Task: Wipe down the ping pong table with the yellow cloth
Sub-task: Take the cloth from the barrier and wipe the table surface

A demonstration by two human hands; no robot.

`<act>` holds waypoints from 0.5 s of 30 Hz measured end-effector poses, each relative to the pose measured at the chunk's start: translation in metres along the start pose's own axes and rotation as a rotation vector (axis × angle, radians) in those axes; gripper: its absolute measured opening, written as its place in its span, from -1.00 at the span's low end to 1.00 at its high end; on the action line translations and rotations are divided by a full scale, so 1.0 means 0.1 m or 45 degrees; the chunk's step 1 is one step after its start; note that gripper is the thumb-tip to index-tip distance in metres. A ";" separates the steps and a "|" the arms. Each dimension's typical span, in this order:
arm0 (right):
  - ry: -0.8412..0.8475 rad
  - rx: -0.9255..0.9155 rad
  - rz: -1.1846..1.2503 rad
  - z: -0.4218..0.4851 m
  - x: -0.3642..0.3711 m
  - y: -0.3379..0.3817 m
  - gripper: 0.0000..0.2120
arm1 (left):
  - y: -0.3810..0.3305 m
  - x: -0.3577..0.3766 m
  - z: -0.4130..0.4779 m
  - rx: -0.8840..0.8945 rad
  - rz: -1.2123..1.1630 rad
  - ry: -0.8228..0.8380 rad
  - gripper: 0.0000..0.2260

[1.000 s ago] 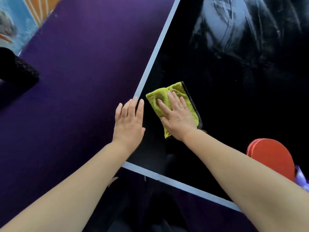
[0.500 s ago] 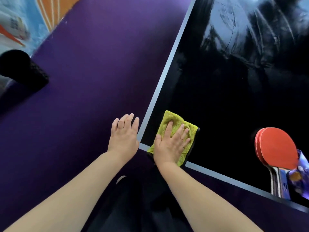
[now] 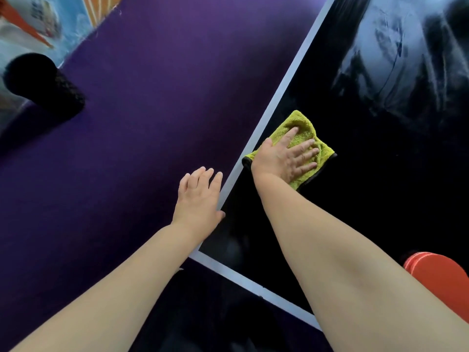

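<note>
The ping pong table (image 3: 380, 199) has a glossy black top with a white edge line. A folded yellow cloth (image 3: 302, 128) lies on it just inside the left edge line. My right hand (image 3: 286, 156) presses flat on the cloth, fingers spread and straight. My left hand (image 3: 199, 196) rests flat over the table's left edge, its fingers straight and its thumb on the white line, apart from the cloth.
A red paddle (image 3: 441, 278) lies at the lower right, partly hidden by my right arm. Purple floor (image 3: 127, 123) spreads left of the table. A black cylindrical object (image 3: 43, 85) stands on the floor at far left. Smeared reflections show on the far tabletop (image 3: 396, 54).
My right hand has slid the cloth from the table's near corner forward along the left edge. My left hand stayed at the edge.
</note>
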State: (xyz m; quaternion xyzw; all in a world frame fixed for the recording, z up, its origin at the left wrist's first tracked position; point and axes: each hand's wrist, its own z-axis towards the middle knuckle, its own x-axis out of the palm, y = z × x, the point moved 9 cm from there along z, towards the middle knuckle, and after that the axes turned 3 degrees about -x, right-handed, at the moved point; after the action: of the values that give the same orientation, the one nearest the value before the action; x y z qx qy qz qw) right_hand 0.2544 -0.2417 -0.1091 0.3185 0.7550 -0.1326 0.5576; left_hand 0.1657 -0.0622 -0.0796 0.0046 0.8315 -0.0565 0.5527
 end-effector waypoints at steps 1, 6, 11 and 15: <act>-0.007 -0.008 0.003 0.13 -0.04 0.05 -0.37 | -0.03 -0.01 0.09 -0.008 0.002 0.011 -0.21; -0.049 -0.068 -0.016 0.70 -0.22 0.33 -0.38 | -0.11 0.03 0.35 -0.019 -0.002 0.117 -0.13; -0.041 -0.315 -0.075 1.09 -0.37 0.63 -0.39 | -0.03 0.07 0.40 -0.084 -0.086 0.195 -0.09; 0.011 -0.648 -0.156 1.14 -0.39 0.73 -0.40 | 0.05 0.10 0.29 -0.129 -0.139 0.163 -0.12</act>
State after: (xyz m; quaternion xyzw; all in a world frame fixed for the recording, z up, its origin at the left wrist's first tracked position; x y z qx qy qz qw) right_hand 0.3936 -0.2618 -0.1008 0.1223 0.7843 0.0296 0.6075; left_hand 0.1888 -0.0611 -0.1001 -0.0652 0.8660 -0.0439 0.4939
